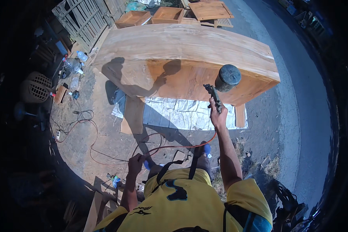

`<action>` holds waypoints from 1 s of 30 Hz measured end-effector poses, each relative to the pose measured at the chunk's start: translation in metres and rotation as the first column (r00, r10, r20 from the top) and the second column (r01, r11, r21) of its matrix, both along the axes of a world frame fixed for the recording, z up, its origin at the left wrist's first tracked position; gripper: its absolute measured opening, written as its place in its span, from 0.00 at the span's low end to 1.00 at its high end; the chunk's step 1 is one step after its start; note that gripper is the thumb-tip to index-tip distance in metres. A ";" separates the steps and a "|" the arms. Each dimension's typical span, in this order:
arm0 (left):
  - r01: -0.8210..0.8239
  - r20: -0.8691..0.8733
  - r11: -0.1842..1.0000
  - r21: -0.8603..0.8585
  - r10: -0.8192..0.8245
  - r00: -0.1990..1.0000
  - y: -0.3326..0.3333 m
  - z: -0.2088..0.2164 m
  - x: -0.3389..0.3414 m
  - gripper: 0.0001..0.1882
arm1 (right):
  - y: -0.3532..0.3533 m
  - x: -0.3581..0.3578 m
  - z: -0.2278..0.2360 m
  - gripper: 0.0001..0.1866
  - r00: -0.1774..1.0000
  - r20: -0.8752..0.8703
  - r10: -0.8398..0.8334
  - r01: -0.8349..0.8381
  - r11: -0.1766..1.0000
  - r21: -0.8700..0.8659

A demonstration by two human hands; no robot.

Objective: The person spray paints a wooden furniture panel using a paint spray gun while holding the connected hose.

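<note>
My right hand (219,116) is wrapped round the handle of a dark spray gun (213,95). On top of the gun sits a round, dark cup (229,75). The gun is held out in front of a large wooden furniture body (197,40), apart from it. The front panel (197,79) is partly a deeper orange-brown and partly paler, with my shadow across it. Low on the left, my left hand (135,164) is closed on an orange hose (170,147), which runs up towards the gun.
Under the furniture lies a silvery sheet (181,112), with wooden boards (132,118) at its ends. Drawers (168,15) and a panel (208,10) stand behind. Cables (81,116) and plastic bottles (72,65) lie left. A paved road (313,116) runs along the right.
</note>
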State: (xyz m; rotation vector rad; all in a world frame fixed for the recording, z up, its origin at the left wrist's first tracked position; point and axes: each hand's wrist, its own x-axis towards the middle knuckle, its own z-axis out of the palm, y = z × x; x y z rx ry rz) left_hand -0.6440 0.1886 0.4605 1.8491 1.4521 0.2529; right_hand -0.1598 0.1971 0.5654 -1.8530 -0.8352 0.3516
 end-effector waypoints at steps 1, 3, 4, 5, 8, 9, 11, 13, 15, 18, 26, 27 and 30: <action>-0.026 -0.001 1.000 -0.013 0.026 1.000 0.007 -0.011 -0.032 0.21 | 0.014 -0.030 -0.006 0.21 1.000 -0.004 -0.014 0.014 1.000 0.003; -0.048 -0.022 0.998 -0.045 0.047 0.999 0.010 -0.028 -0.095 0.21 | 0.040 -0.088 -0.014 0.21 0.993 -0.114 0.037 -0.044 0.998 -0.055; -0.080 -0.039 0.994 -0.071 0.077 0.996 0.008 -0.036 -0.121 0.22 | 0.055 -0.115 -0.017 0.21 0.997 -0.052 0.055 -0.057 0.998 -0.030; -0.064 -0.024 0.994 -0.090 0.062 0.998 0.006 -0.039 -0.131 0.22 | 0.068 -0.130 -0.026 0.20 0.999 0.040 0.034 -0.037 0.997 0.072; -0.087 -0.035 0.972 -0.218 0.082 0.996 0.006 -0.041 -0.175 0.23 | 0.113 -0.178 -0.032 0.18 0.994 0.100 0.047 -0.054 0.996 0.077; -0.090 -0.045 0.970 -0.224 0.082 0.996 0.006 -0.046 -0.194 0.23 | 0.133 -0.194 -0.032 0.16 0.990 0.135 0.044 -0.061 0.990 0.125; -0.066 -0.029 0.989 -0.133 0.063 0.998 0.009 -0.056 -0.226 0.21 | 0.171 -0.221 -0.033 0.14 0.989 0.147 0.027 -0.058 0.977 0.207; -0.029 -0.054 0.974 -0.223 0.017 0.998 0.017 -0.057 -0.235 0.21 | 0.197 -0.227 -0.047 0.13 0.991 0.132 0.007 -0.030 0.984 0.177; -0.067 -0.079 0.989 -0.134 0.056 0.995 0.028 -0.058 -0.235 0.19 | 0.218 -0.231 -0.072 0.13 0.993 0.118 -0.025 0.006 0.987 0.159; -0.088 -0.141 0.988 -0.126 0.070 0.988 0.044 -0.066 -0.245 0.18 | 0.246 -0.235 -0.123 0.13 0.989 0.139 -0.052 0.041 0.996 0.076; -0.028 -0.186 0.977 -0.212 -0.012 0.983 0.092 -0.168 -0.295 0.19 | 0.261 -0.270 -0.318 0.15 0.986 -0.076 -0.148 0.151 0.988 0.040; -0.013 -0.190 0.975 -0.220 -0.029 0.981 0.103 -0.184 -0.300 0.19 | 0.263 -0.276 -0.343 0.15 0.983 -0.079 -0.164 0.167 0.986 0.031; 0.051 -0.192 0.960 -0.276 -0.108 0.975 0.129 -0.230 -0.317 0.17 | 0.270 -0.291 -0.422 0.16 0.968 -0.139 -0.207 0.202 0.978 -0.050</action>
